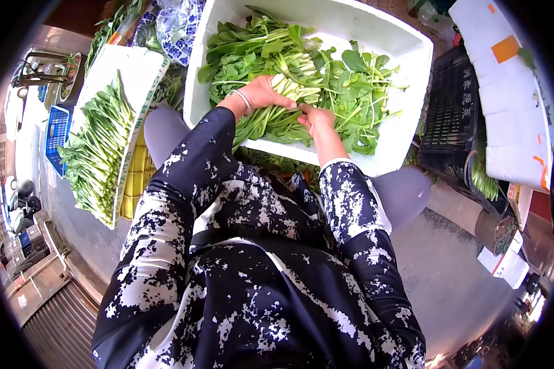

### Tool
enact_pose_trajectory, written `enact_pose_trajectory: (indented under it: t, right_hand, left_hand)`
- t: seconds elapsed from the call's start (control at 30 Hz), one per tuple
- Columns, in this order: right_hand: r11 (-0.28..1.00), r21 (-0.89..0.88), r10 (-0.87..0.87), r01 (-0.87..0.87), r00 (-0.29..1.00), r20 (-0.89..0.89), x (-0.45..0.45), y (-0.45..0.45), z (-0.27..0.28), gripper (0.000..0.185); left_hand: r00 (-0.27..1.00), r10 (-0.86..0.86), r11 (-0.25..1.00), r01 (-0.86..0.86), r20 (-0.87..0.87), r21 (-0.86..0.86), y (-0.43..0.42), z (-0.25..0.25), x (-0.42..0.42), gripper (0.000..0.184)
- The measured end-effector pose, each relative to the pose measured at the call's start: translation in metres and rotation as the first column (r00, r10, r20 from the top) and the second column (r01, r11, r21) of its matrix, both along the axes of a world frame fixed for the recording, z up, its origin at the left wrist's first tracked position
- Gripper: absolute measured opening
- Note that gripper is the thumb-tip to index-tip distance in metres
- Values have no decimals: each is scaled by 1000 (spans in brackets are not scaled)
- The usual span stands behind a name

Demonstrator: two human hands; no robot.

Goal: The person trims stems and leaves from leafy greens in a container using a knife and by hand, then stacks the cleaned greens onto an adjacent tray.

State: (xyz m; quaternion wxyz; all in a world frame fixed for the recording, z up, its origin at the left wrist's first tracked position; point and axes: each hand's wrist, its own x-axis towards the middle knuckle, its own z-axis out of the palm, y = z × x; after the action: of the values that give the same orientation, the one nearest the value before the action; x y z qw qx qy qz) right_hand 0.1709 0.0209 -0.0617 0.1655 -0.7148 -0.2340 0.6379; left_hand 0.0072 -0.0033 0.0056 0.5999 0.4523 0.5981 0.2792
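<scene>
Inside a white foam box lie leafy greens with long pale stems, heaped thick on the left and more loosely on the right. My left hand, a bangle at its wrist, is closed over a bunch of them near the box's front, thumb stretched to the right. Close beside that thumb, my right hand pinches at the stems of the greens. The two hands meet at the fingertips, and the exact stems between the right fingers are partly hidden.
On my left, a white foam board carries a row of similar greens, above a yellow crate. A blue basket stands farther left. To the right are a black crate and another white foam box.
</scene>
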Motion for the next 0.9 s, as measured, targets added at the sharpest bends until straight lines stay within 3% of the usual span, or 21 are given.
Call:
enact_pose_trajectory:
  t: [0.1,0.3,0.37,0.4,0.43,0.5,0.53,0.67,0.77,0.87,0.9]
  right_hand:
    - [988,40,-146,149,986,-79,-7,-5,0,25]
    - [999,27,-20,24,987,-160,-2,-11,1,22]
    - [978,191,-24,83,956,-291,0,-18,2,19]
    - [973,206,-44,107,956,-290,5,-18,13,19]
    - [972,210,-40,104,957,-288,11,-15,12,19]
    - [956,152,-177,252,906,-385,27,-13,7,19]
    - [931,129,-267,342,878,-397,30,-11,2,19]
    - [930,117,-279,349,875,-396,52,-10,2,20]
    - [896,207,-321,393,895,-309,58,-12,5,21]
    - [849,470,-137,240,960,-243,58,-16,37,23]
    - [850,471,-133,237,961,-243,53,-18,49,23]
  left_hand:
    - [1000,11,1000,-12,18,15,-1,-1,0,45]
    - [998,43,998,-44,34,33,-5,5,0,45]
    - [993,73,995,-80,90,67,-6,3,-5,43]
    - [982,64,990,-85,179,111,-7,4,-11,40]
    - [984,100,984,-120,151,130,-10,17,-17,38]
    - [933,269,960,-280,238,13,-20,49,-35,36]
    - [914,289,949,-312,284,40,-23,54,-50,36]
    - [833,401,835,-503,380,223,-32,85,-99,32]
    - [807,439,763,-567,394,311,-41,111,-134,30]
    - [804,437,748,-574,404,333,-47,128,-143,26]
    - [823,410,764,-545,393,345,-46,128,-146,25]
